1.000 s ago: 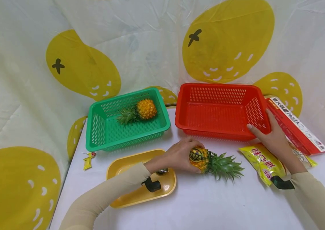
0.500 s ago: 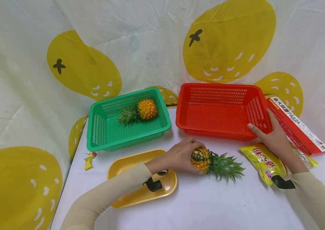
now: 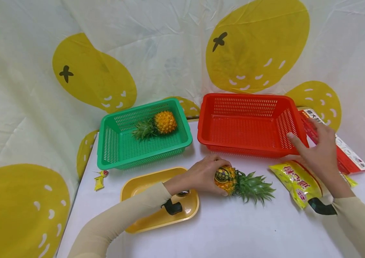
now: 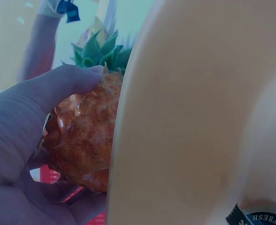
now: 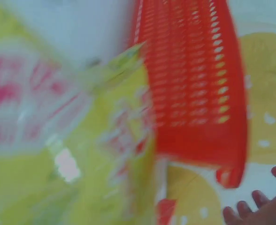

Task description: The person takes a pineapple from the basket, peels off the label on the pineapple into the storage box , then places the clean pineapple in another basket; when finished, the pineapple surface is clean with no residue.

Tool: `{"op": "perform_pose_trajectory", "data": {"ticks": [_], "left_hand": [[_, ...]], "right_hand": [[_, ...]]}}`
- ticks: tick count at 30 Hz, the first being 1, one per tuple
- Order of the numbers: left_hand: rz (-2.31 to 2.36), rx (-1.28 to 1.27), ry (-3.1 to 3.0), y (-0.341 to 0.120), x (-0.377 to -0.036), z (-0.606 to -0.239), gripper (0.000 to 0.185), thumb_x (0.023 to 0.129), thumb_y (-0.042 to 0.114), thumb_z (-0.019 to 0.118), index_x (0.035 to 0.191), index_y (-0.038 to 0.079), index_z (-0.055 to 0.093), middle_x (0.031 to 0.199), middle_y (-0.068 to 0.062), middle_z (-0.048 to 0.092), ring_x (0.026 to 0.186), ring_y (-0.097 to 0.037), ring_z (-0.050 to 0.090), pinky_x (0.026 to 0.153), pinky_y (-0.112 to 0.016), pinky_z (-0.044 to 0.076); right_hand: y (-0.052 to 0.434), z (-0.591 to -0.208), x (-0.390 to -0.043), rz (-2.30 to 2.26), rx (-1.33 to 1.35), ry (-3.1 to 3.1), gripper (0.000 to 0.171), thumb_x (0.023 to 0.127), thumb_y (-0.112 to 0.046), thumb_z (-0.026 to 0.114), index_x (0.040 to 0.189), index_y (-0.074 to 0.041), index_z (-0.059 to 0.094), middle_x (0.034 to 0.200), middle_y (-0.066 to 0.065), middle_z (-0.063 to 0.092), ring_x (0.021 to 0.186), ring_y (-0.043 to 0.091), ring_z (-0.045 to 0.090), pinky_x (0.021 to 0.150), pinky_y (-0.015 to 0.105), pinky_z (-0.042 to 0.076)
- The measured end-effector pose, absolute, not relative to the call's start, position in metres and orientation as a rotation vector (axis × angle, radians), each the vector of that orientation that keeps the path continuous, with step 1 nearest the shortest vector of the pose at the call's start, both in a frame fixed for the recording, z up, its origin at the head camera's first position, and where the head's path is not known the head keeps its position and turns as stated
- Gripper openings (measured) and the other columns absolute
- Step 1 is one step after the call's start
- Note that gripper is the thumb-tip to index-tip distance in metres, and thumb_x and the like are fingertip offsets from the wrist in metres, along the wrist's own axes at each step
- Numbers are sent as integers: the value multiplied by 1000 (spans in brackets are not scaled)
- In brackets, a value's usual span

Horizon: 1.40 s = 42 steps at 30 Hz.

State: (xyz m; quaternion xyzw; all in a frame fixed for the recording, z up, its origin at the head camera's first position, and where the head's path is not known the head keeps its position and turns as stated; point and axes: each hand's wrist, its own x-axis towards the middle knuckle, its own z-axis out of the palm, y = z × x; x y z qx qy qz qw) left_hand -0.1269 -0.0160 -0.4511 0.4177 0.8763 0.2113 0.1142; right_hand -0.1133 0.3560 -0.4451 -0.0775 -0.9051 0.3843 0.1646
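Observation:
A small pineapple (image 3: 226,180) with a black round label lies on its side on the table, its green leaves pointing right. My left hand (image 3: 203,175) grips its base end; in the left wrist view the thumb lies along the orange body. At the right end of the red basket (image 3: 242,130), my right hand (image 3: 321,147) hovers with thumb and fingers spread. Its thumb overlaps the basket's corner in the head view, while the right wrist view shows the fingertips (image 5: 243,208) apart from the basket. Below that hand lies a yellow food bag (image 3: 300,181).
A green basket (image 3: 131,152) at the back left holds another pineapple (image 3: 165,122). Under my left forearm is a yellow tray (image 3: 153,175) with a round-labelled item (image 3: 182,193). A small yellow wrapped piece (image 3: 99,182) lies left. A red pasta box (image 3: 347,157) rests behind my right hand.
My right hand has let go of the red basket's right rim and moved off to the right. My left hand and the pineapple have stayed put.

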Motion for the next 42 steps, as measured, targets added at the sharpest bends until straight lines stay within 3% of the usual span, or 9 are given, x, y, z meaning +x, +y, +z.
{"op": "perform_pose_trajectory", "data": {"ticks": [3,6,11,16,21,26,30,34,42], "left_hand": [[626,1225,2569,-17,-127,-452,83,74,50,95,144,22,60,127,2,53,119,-12,48,93,-22,46],[633,1232,2568,-17,-128,-452,82,75,50,94,143,22,60,128,2,53,120,-12,48,93,-22,46],[642,1251,2569,-17,-128,-454,81,75,51,94,143,22,61,129,2,53,119,-10,48,94,-21,45],[645,1257,2573,-18,-128,-454,82,74,50,95,143,22,61,128,2,53,118,-10,48,94,-21,44],[651,1252,2573,-17,-127,-453,82,74,49,95,143,22,61,127,2,54,118,-11,49,95,-21,44],[657,1252,2567,-17,-127,-453,81,75,48,94,143,21,61,127,2,55,118,-11,49,95,-21,44],[653,1249,2565,-18,-127,-453,82,75,49,94,144,21,60,128,1,55,118,-11,49,96,-21,44],[651,1252,2572,-18,-127,-454,82,75,50,94,144,21,60,129,2,56,118,-10,49,96,-21,44],[647,1245,2576,-17,-127,-454,81,76,51,93,144,22,60,130,2,56,118,-11,49,96,-21,44]], "right_hand": [[343,-433,-107,1076,-163,-2466,78,97,-35,77,164,-32,38,161,5,39,144,26,37,109,37,45],[329,-420,-100,1131,-15,-2366,70,95,-22,80,157,-27,51,152,0,52,133,14,50,102,15,41],[305,-408,-89,1217,325,-2295,64,88,-1,83,148,-12,62,141,7,64,125,7,59,97,11,44],[285,-408,-79,1136,547,-2358,67,83,2,86,144,-13,65,132,4,69,118,6,62,82,10,49],[269,-418,-72,1139,678,-2415,71,78,1,90,143,-15,66,132,-1,70,119,9,63,94,14,47],[254,-445,-66,1109,759,-2521,78,80,-9,92,150,-17,59,138,-1,67,125,16,61,104,18,42],[248,-469,-63,1041,777,-2644,89,83,-25,93,160,-22,47,147,1,61,128,22,59,102,43,52],[248,-484,-65,1025,762,-2726,92,86,-37,90,163,-23,41,151,5,57,131,29,56,99,65,49],[247,-490,-71,977,791,-2744,94,86,-42,90,163,-19,42,150,7,58,134,31,53,102,65,47]]}}
